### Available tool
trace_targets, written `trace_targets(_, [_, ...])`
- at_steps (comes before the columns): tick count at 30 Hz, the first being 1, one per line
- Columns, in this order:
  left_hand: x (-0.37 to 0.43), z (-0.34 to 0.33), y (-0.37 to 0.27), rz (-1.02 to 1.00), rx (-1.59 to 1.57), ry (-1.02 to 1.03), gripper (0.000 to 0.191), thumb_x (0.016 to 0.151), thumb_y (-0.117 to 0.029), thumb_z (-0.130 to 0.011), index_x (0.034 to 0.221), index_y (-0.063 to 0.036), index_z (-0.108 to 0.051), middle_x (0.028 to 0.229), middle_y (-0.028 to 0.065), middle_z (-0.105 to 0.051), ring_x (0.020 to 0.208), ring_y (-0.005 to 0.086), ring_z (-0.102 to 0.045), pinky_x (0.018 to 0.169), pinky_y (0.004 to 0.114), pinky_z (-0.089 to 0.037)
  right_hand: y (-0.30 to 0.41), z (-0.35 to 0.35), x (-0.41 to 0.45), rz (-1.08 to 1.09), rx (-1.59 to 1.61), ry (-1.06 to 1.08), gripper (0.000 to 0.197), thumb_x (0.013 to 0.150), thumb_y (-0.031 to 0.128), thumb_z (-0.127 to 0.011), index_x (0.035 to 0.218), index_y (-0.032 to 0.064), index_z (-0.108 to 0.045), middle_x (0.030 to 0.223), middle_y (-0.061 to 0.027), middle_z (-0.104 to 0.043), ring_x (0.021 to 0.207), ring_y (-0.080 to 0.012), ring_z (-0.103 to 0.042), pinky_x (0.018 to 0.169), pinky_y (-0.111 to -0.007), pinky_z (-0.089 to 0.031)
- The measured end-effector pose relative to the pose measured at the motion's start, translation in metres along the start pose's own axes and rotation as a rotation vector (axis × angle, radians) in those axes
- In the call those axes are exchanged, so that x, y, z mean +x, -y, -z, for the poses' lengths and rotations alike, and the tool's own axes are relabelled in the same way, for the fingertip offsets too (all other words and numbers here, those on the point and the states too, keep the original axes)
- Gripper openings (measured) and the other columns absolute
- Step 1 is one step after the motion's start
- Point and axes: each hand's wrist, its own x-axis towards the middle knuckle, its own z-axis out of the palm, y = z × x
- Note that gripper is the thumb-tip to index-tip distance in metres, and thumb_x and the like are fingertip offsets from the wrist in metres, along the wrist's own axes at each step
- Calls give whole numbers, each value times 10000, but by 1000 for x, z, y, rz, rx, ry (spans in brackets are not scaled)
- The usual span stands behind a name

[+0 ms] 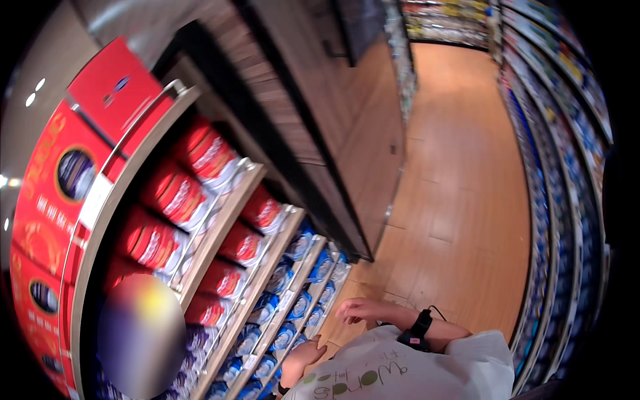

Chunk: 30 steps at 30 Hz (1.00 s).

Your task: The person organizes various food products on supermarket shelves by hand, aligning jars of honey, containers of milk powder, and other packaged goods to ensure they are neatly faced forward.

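My left hand (302, 356) is held low beside the lower shelves on the left, nearest to the blue packages (283, 336). It holds nothing, and its fingers are loosely spread. My right hand (359, 310) is in front of my body above the wood floor, empty, with its fingers apart and slightly bent. A black strap with a small device (419, 331) is around my right forearm. Rows of red canisters (176, 196) with pale lower parts stand on the upper shelves to my left. Purple-and-white packages (197, 340) sit below some of them.
A red display header (117, 90) with printed pictures tops the left shelf unit. A blurred oval patch hides part of its shelves. Beyond stands a wood-panelled wall (367, 140). The wood-plank floor (460, 165) forms an aisle, with long stocked shelves (555, 165) along its right side.
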Motion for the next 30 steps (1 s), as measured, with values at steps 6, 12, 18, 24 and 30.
trace_targets(6, [48,17,-12,-284,173,-105,623,883,-391,-501,1375,-27,-383,1206,314,-551,1123,423,-548,956,435,-441,-31,2,-44,74,214,-337,212,923,185,-543,1098,78,-599,937,-11,-638,810,-85,-581,719,-229,-477])
trace_targets(12, [71,26,-85,-497,363,78,604,916,-386,-506,1379,-18,-381,1222,276,-565,1139,386,-557,954,393,-440,-74,8,-94,161,441,-561,232,923,143,-484,1120,68,-580,934,-24,-655,775,-99,-591,692,-244,-490])
trace_targets(18, [102,30,-183,-594,624,238,618,903,-380,-505,1379,-5,-381,1214,278,-569,1151,384,-548,968,393,-431,-106,43,-167,442,527,-773,246,951,170,-450,1147,70,-560,996,-34,-633,799,-116,-604,716,-264,-500])
trace_targets(24, [118,14,-328,-918,629,159,509,908,-241,-550,1325,21,-423,1170,261,-594,1057,316,-618,879,351,-482,-90,76,-271,733,739,-999,228,925,189,-474,1106,86,-567,922,-13,-609,734,-82,-554,679,-232,-473])
trace_targets(30, [76,-40,-446,-1157,650,390,507,929,-207,-530,1375,-15,-385,1106,200,-617,1006,270,-614,879,324,-471,-102,74,-361,801,787,-1246,207,911,170,-483,1076,70,-559,913,-17,-601,753,-97,-565,704,-256,-487])
